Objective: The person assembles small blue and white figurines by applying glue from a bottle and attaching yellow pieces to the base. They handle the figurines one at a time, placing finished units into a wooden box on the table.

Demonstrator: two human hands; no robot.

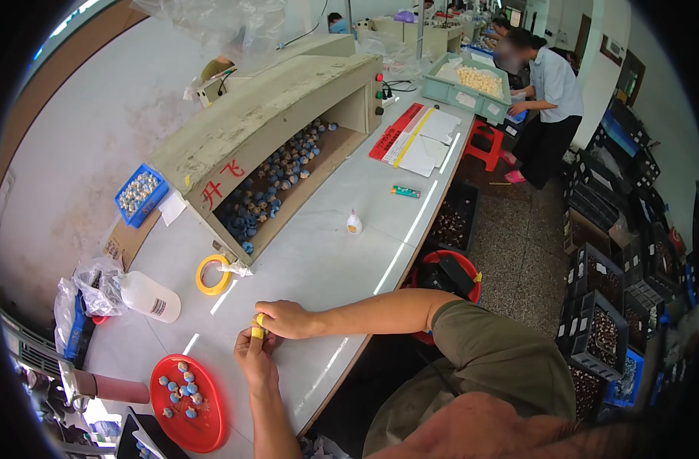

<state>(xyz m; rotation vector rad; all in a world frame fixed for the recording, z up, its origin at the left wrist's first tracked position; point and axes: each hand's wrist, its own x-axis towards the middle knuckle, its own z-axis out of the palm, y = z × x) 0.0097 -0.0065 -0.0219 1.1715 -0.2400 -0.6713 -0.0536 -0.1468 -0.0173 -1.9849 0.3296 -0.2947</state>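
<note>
Over the near part of the grey table (319, 298), my left hand (255, 358) and my right hand (287, 318) meet with their fingertips pressed together. Both are closed, and whatever is between them is too small or hidden to make out. Yellow bands, seemingly tape, wrap fingers of both hands. To the left of my left hand lies a round red tray (213, 424) with several small blue-and-beige balls (184, 389). Just beyond my hands is a roll of yellow tape (204, 285). A small white squeeze bottle (354, 223) with a pink tip stands farther off.
A long beige tunnel-like machine (281, 107) holds many blue-and-beige balls. Left are a white jug (151, 297), a pink tumbler (116, 388) and a blue basket (141, 196) of small parts. Papers (422, 141) and a green bin (464, 96) lie beyond; a person (552, 99) stands there.
</note>
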